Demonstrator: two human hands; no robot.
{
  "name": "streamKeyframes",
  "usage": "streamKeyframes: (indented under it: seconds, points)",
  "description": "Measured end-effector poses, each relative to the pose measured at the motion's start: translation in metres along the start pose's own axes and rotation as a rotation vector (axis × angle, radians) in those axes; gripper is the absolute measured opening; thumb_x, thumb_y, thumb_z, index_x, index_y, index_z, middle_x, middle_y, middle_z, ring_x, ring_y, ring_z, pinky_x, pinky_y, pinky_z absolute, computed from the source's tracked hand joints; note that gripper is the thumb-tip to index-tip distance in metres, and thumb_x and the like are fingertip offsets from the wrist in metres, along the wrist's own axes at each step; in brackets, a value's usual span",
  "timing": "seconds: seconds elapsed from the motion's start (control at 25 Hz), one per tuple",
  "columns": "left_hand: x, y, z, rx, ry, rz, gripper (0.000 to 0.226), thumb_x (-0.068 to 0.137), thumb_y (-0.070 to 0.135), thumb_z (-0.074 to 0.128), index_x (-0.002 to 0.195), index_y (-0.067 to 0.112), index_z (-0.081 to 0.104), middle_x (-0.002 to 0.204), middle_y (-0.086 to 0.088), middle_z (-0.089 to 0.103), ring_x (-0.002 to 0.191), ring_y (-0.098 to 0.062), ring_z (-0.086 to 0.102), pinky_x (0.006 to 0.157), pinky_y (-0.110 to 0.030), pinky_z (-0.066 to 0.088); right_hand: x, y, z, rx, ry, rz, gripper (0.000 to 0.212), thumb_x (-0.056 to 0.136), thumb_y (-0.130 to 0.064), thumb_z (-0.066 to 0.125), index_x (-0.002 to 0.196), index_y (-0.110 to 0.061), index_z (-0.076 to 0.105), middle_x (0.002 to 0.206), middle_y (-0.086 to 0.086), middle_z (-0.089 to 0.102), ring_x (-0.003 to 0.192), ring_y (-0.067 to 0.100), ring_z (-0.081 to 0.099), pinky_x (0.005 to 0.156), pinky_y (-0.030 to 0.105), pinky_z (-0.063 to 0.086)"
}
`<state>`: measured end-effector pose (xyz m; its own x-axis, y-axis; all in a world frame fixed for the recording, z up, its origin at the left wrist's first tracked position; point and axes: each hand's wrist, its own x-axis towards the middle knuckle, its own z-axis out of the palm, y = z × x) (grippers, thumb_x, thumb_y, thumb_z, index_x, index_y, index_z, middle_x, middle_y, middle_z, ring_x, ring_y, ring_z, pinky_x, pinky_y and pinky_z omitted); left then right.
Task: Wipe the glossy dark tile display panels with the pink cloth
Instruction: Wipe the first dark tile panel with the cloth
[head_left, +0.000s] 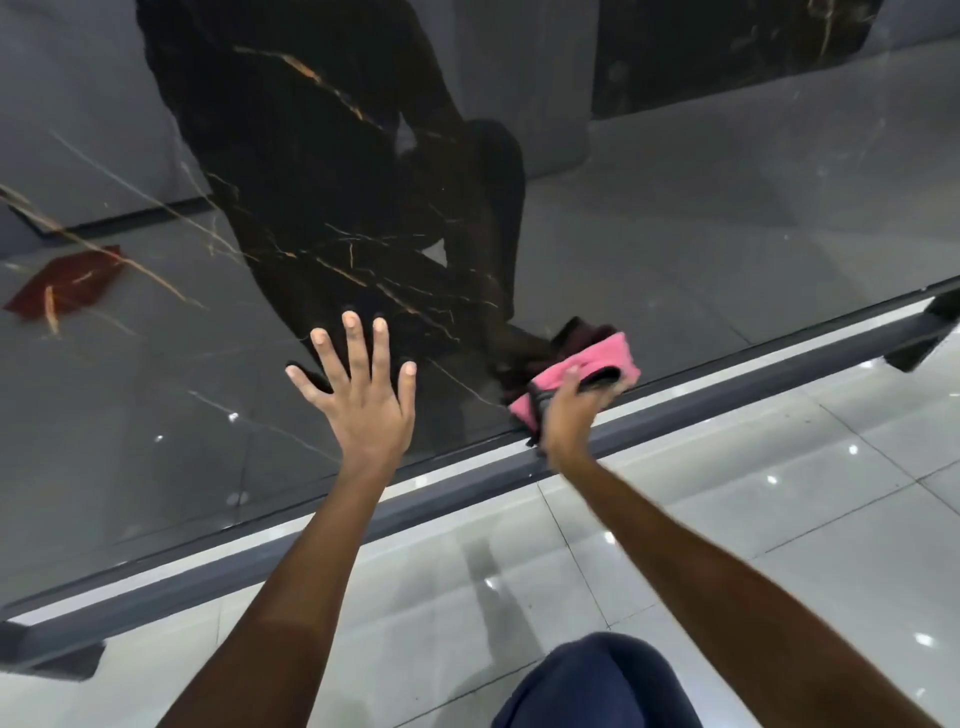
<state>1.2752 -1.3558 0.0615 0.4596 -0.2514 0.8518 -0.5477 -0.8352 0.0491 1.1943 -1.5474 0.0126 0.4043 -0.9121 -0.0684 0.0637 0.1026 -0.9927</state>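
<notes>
**Two hands on the dark tile panel**

Both hands work against one glossy dark tile panel (156, 415), which leans over a grey frame rail (467, 488) along its lower edge. The left hand (363, 395) lies flat on the panel above the rail, palm down, fingers spread wide apart and holding nothing. The right hand (576, 410) is closed around the pink cloth (597, 358), bunched into a wad, and presses it on the panel just above the rail, to the right of the left hand and well apart from it. A dark edge or strap on the cloth shows between the fingers; what it is cannot be told. Thin gold and white veins cross the panel, and its sheen mirrors the person's arm and the cloth right behind the wad. Below the rail lies a pale, shiny tiled floor (779, 493) with bright light spots. A knee in dark blue cloth (597, 686) shows at the bottom edge, below the rail.
</notes>
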Motion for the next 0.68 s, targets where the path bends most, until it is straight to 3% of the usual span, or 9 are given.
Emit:
streamKeyframes:
  seconds: [0.08,0.16,0.24,0.36,0.4,0.44,0.52,0.6,0.68]
  points:
    - [-0.003,-0.003,0.001,0.006,-0.014,-0.005,0.069,0.102,0.044,0.031,0.154,0.028,-0.01,0.159,0.007,-0.025,0.146,-0.02,-0.026,0.104,-0.07,0.009,0.067,-0.04,-0.029,0.097,0.208,-0.018,0.074,0.097,-0.017,0.047,0.152,0.001,0.0,0.16,0.017,0.003,0.147,0.026,0.015,0.119,0.031,0.014]
    - [-0.003,-0.003,-0.002,0.016,-0.024,-0.005,0.069,0.102,0.044,0.031,0.154,0.028,-0.011,0.159,0.008,-0.026,0.146,-0.02,-0.026,0.105,-0.07,0.008,0.089,-0.062,-0.033,0.075,0.292,-0.067,0.073,0.099,-0.022,0.048,0.153,-0.004,0.002,0.16,0.016,0.007,0.146,0.026,0.019,0.117,0.027,0.017]
    - [0.0,-0.001,-0.004,0.023,-0.032,-0.008,0.069,0.102,0.044,0.031,0.154,0.029,-0.012,0.159,0.009,-0.026,0.145,-0.019,-0.027,0.104,-0.07,0.008,0.026,-0.05,-0.003,-0.084,0.171,-0.26,0.078,0.097,-0.034,0.049,0.153,-0.008,0.002,0.16,0.016,0.0,0.147,0.032,0.013,0.12,0.036,0.013]
    - [-0.001,-0.003,-0.003,-0.008,-0.024,-0.018,0.068,0.102,0.044,0.031,0.154,0.029,-0.01,0.159,0.009,-0.025,0.146,-0.019,-0.025,0.105,-0.07,0.01,-0.087,-0.006,0.039,-0.347,-0.284,-0.687,0.081,0.098,-0.053,0.037,0.152,-0.009,-0.004,0.158,0.01,-0.01,0.148,0.033,-0.005,0.121,0.037,0.0]
    - [-0.003,-0.006,-0.002,-0.013,-0.018,-0.015,0.068,0.102,0.044,0.032,0.155,0.03,-0.009,0.16,0.009,-0.024,0.146,-0.018,-0.025,0.105,-0.07,0.01,-0.083,-0.008,0.037,-0.388,-0.313,-0.746,0.082,0.097,-0.055,0.036,0.152,-0.011,-0.005,0.158,0.01,-0.009,0.148,0.033,-0.004,0.121,0.038,0.003]
    - [-0.003,-0.007,-0.002,-0.017,-0.016,-0.008,0.068,0.102,0.044,0.031,0.155,0.03,-0.009,0.159,0.01,-0.025,0.146,-0.018,-0.025,0.105,-0.07,0.01,-0.055,-0.019,0.028,-0.316,-0.234,-0.761,0.083,0.097,-0.051,0.042,0.153,-0.013,-0.007,0.158,0.01,-0.007,0.148,0.034,0.0,0.121,0.04,0.006]
    - [-0.001,-0.008,-0.005,-0.026,-0.033,0.004,0.067,0.103,0.045,0.03,0.154,0.031,-0.01,0.159,0.01,-0.025,0.146,-0.017,-0.026,0.106,-0.068,0.009,0.018,-0.058,0.002,-0.097,-0.008,-0.59,0.09,0.093,-0.028,0.058,0.153,-0.008,-0.006,0.16,0.014,-0.001,0.148,0.033,0.006,0.121,0.04,0.01]
    - [0.002,-0.004,-0.011,-0.002,-0.045,0.006,0.064,0.103,0.043,0.029,0.155,0.03,-0.007,0.161,0.008,-0.021,0.147,-0.017,-0.023,0.108,-0.067,0.008,0.072,-0.095,-0.019,0.049,0.218,-0.303,0.081,0.093,-0.016,0.056,0.15,0.005,0.003,0.159,0.022,0.005,0.148,0.034,0.005,0.12,0.036,0.012]
    - [0.002,0.005,-0.017,-0.049,-0.044,-0.04,0.059,0.103,0.04,0.032,0.155,0.029,0.007,0.162,0.002,-0.005,0.149,-0.02,-0.014,0.11,-0.068,0.008,0.063,-0.112,-0.011,0.116,0.267,-0.23,0.075,0.096,-0.013,0.052,0.148,0.011,0.004,0.158,0.026,0.004,0.148,0.036,0.004,0.118,0.022,0.007]
